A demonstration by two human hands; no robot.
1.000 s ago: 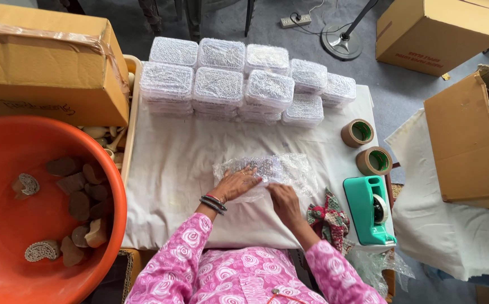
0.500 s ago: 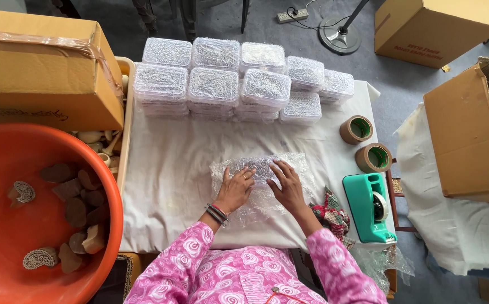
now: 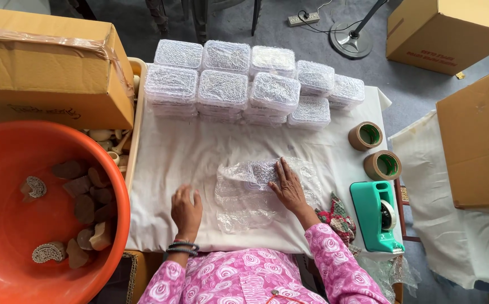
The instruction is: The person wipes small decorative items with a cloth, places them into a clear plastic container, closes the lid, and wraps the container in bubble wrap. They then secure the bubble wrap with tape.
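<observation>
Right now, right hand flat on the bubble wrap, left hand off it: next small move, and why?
Probably bring the left hand onto the near left edge of the bubble wrap. Only the right hand pins it, the left rests on the white cloth beside it, and the sheet lies wrinkled.

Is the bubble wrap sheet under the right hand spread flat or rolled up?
Spread flat: the bubble wrap sheet lies open on the white cloth, right hand pressing it.

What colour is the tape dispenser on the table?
Teal green tape dispenser, clearest in the head view.
</observation>
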